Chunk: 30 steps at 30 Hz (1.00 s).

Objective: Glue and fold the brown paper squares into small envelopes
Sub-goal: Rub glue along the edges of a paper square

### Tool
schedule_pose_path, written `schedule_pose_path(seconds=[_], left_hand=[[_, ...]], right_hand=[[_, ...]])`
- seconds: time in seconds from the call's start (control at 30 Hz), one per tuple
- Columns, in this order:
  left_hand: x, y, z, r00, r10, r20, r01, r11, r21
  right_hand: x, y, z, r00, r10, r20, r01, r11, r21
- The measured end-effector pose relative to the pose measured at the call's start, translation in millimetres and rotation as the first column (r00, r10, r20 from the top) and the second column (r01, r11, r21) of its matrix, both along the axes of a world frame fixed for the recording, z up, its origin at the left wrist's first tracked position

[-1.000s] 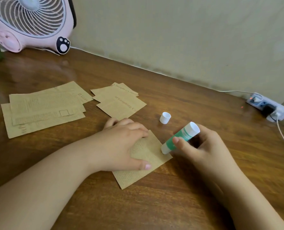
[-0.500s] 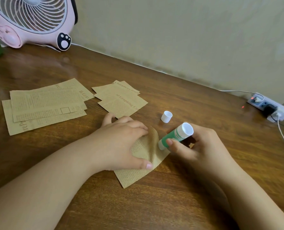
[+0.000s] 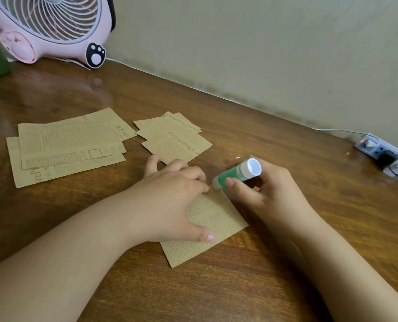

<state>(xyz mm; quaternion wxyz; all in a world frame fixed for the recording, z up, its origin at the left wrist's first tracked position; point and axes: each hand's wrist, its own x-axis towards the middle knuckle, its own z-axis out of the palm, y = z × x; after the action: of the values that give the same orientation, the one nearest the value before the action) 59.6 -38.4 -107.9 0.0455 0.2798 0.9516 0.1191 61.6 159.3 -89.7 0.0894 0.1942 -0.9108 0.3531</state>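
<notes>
The left hand (image 3: 170, 201) presses the brown printed paper square (image 3: 214, 219) onto the wooden table (image 3: 309, 159), fingers curled at its far corner, thumb flat along its near part. The right hand (image 3: 260, 189) pinches a green glue stick (image 3: 237, 174), whose tip meets the paper just beside the left fingertips.

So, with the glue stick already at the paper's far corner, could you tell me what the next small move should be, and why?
Probably draw the glue stick along the right edge of the paper square, toward the near corner. The right hand has its tip at the far corner, the left hand pins the square flat on the table, and that edge lies bare.
</notes>
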Motion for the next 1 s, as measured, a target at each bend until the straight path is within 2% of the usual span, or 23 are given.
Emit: schedule_pose_path(seconds=[0.2,0.5,0.6,0.8,1.0], left_hand=[[-1,0,0,1.000,-0.008,0.004,0.008,1.000,-0.020],[-1,-1,0,1.000,-0.004,0.025,0.005,0.999,-0.032],[-2,-1,0,1.000,-0.010,0.017,0.011,1.000,-0.027],[0,0,1,1.000,0.004,0.028,-0.003,0.999,-0.054],[-1,-1,1,1.000,-0.008,0.030,0.009,0.999,-0.041]], right_hand=[[1,7,5,0.997,0.076,-0.024,-0.073,0.993,0.096],[-5,5,2,0.994,0.098,-0.051,-0.093,0.992,0.090],[4,10,6,0.993,0.120,-0.003,-0.120,0.990,0.074],[-9,3,-2,0.995,0.083,-0.047,-0.080,0.995,0.064],[17,21,5,0.988,0.148,-0.043,-0.141,0.982,0.127]])
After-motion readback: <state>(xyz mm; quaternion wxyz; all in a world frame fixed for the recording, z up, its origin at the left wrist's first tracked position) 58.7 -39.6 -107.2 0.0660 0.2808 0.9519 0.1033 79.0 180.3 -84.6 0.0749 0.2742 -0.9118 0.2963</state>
